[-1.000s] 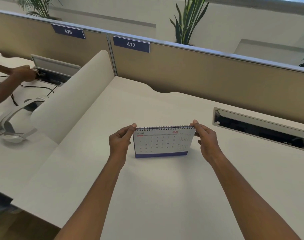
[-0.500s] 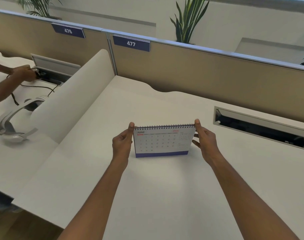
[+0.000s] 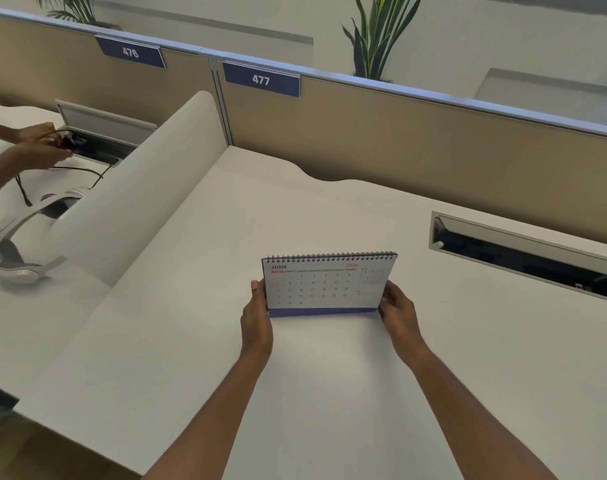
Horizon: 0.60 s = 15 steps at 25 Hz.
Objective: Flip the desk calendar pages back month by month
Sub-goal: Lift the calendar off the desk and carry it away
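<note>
We're gripping the desk calendar [image 3: 326,287] between both hands, left hand [image 3: 257,318] and right hand [image 3: 399,311] grasping its lower side edges, June showing, base sitting on the desk [image 3: 191,341]. Squeezing unevenly is probably risking tipping it backward.

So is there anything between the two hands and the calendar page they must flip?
Nothing visible. The left hand and right hand already touch the desk calendar at its lower side edges; the June page faces them, uncovered.
</note>
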Tool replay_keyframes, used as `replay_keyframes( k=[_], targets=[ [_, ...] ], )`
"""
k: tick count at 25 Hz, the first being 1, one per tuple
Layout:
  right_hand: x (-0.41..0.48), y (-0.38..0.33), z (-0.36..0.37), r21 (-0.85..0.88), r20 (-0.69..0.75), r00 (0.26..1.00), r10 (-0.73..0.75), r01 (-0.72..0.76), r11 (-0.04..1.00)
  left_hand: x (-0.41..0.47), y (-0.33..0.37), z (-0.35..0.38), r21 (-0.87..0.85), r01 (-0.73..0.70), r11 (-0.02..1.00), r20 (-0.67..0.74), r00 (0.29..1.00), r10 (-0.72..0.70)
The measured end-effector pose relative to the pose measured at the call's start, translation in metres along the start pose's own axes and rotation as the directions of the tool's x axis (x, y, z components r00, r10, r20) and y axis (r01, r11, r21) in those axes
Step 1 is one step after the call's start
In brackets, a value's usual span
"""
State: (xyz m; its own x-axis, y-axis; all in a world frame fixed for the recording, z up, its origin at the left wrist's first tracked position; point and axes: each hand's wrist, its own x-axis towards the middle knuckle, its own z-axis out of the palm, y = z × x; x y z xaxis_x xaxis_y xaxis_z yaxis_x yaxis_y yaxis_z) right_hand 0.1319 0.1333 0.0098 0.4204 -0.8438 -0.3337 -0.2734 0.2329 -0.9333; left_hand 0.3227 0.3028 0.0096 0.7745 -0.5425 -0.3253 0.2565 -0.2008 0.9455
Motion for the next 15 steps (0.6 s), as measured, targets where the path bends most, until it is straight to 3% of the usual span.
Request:
replay_keyframes(
  k=[5,15],
  targets=[
    [0.004,0.019,0.003,-0.199,0.057,0.996,-0.063,0.073,0.977,0.008,-0.009,-0.003,0.029,0.037,0.999,0.015,0.999,-0.038],
    [0.027,0.001,0.009,-0.149,0.056,0.995,-0.085,0.093,0.984,0.021,0.013,0.001,-0.009,0.054,0.999,0.044,0.998,-0.053]
  ],
)
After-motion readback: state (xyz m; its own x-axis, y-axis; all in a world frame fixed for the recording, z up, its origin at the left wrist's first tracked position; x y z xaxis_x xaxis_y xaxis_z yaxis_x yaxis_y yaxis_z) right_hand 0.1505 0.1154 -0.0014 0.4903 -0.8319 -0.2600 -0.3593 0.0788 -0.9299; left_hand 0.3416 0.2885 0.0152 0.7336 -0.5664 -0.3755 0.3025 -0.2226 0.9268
